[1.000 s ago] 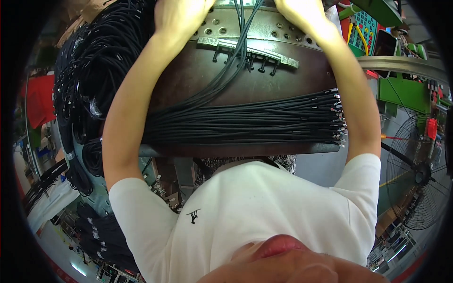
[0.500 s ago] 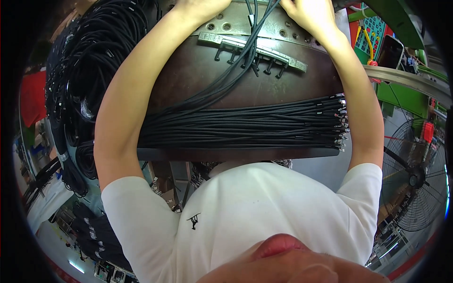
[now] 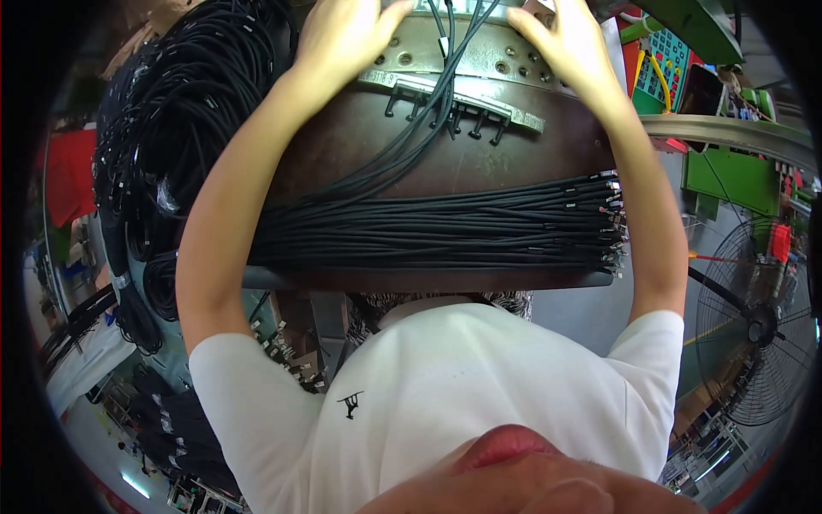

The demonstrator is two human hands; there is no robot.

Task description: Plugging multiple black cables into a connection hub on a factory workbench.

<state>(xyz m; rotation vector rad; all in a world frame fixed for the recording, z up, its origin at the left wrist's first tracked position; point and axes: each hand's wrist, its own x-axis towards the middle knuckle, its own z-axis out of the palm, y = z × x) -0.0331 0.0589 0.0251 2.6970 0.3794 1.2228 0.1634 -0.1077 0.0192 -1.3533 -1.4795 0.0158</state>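
At the top edge of the head view, my left hand (image 3: 347, 36) lies at the left of a metal plate (image 3: 479, 58). Its thumb stretches toward the middle; the other fingertips are cut off. My right hand (image 3: 572, 44) is at the plate's right side, thumb and forefinger spread apart, with a small brownish block (image 3: 539, 10) visible between them. Several black cables (image 3: 449, 73) run up between my hands, over a steel bar fixture (image 3: 471, 104) with dark screws. Their upper ends are out of view. I see neither hand gripping a cable.
A flat bundle of black cables (image 3: 428, 231) with metal connectors lies along the table's near edge. Coiled cables (image 3: 197, 111) are heaped at the left. A green keypad panel (image 3: 666, 64), a phone (image 3: 704, 90), a curved metal rail (image 3: 728, 128) and a fan (image 3: 758, 325) stand right.
Both hands have come down toward me, so their thumbs show more fully. The steel bar and cables appear slightly farther left in the picture.
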